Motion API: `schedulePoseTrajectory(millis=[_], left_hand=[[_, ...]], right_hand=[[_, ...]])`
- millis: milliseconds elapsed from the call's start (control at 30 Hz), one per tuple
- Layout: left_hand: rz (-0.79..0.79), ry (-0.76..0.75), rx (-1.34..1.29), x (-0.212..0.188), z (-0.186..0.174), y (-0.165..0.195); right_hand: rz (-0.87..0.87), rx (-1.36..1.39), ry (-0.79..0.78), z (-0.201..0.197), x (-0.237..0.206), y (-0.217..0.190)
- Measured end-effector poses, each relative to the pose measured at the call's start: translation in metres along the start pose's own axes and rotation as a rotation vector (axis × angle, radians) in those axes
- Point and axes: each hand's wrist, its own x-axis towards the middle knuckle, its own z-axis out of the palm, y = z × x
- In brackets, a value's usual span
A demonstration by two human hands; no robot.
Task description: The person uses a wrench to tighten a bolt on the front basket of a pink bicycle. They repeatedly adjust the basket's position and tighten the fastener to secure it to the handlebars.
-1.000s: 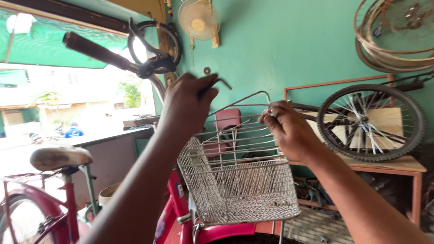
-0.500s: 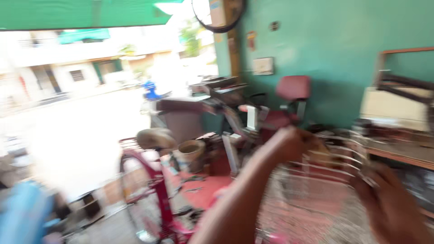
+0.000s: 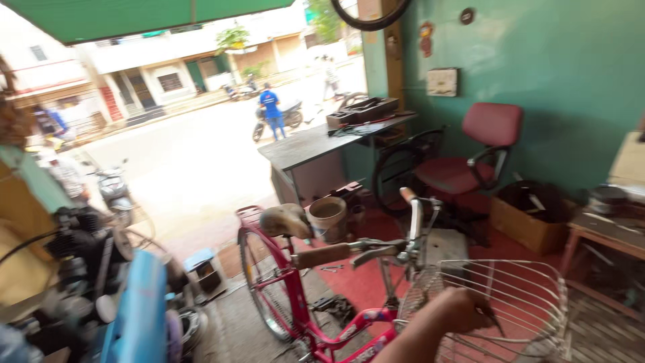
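The basket (image 3: 500, 309) sits at the lower right of the view, a white wire basket mounted at the front of a pink bicycle (image 3: 302, 302), just beyond the handlebar (image 3: 366, 250). Its open mouth faces up and its longer side runs roughly left to right across the view, with the near rim closest to the person.

One hand (image 3: 463, 310) is in view, coming up from the bottom edge on a bare forearm. It lies against the basket's near rim, at the left half of the basket, with the fingers curled shut. Something thin and dark pokes out from the fingers toward the basket's inside; it is too small to tell what it is, or whether the fingers also clasp a wire. Which of the two hands this is I cannot tell for sure; from the way the forearm comes in, it looks like the left. The other hand is out of view.

So the basket lies straight ahead of and under this hand, touching it, and most of the basket stretches away to the right of it.

The handlebar's brown grip points left, its brake lever just under it. The saddle (image 3: 285, 220) is farther back on the left, with a bucket (image 3: 328, 216) behind it. A red chair (image 3: 474, 161) stands by the green wall (image 3: 537, 60), a cardboard box (image 3: 531, 218) beside it, and a grey tabletop (image 3: 316, 142) stands near the open street side.
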Motion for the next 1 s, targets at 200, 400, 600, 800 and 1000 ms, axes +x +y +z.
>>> schedulePoseTrajectory(millis=[200,400,600,800,1000], left_hand=[[0.147,-0.074,0.079,0.011,0.013,-0.005],[0.272,-0.349,0.233,0.039,0.008,-0.016],[0.366,-0.59,0.552,0.065,0.002,0.009],[0.408,-0.808,0.547,0.058,0.047,0.027],[0.339,-0.817,0.378,0.03,0.076,0.036]], right_hand=[[-0.161,0.056,0.317,0.009,-0.039,-0.009],[0.019,0.25,0.496,-0.005,-0.118,-0.103],[0.283,0.419,0.473,-0.071,-0.136,-0.216],[0.277,0.623,0.807,-0.058,-0.177,-0.22],[0.81,1.013,1.033,0.01,-0.265,-0.173]])
